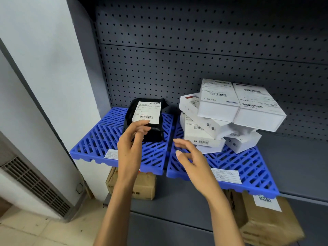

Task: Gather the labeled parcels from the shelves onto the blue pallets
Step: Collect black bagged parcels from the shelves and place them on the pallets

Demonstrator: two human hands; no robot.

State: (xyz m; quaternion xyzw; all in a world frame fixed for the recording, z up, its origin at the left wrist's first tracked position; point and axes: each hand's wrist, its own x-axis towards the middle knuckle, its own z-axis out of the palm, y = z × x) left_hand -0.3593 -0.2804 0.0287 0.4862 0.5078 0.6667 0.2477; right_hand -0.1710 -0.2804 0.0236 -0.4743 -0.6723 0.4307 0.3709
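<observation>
Two blue pallets are seen side by side on a grey shelf (292,157) backed by pegboard (195,50). On the left pallet (99,135) a black parcel (154,134) with a white label lies flat. The left hand (131,142) is held at its near edge, fingers loosely curled, fingertips at or just over the label's lower edge; whether the parcel is actually pinched cannot be told, so the grip is uncertain. The right hand (191,158) is held above the right pallet (248,167), fingers spread and relaxed, nothing held. A stack of white labeled boxes (230,112) is piled unevenly on the right pallet's far part. Brown cartons (266,222) sit on the lower shelf.
</observation>
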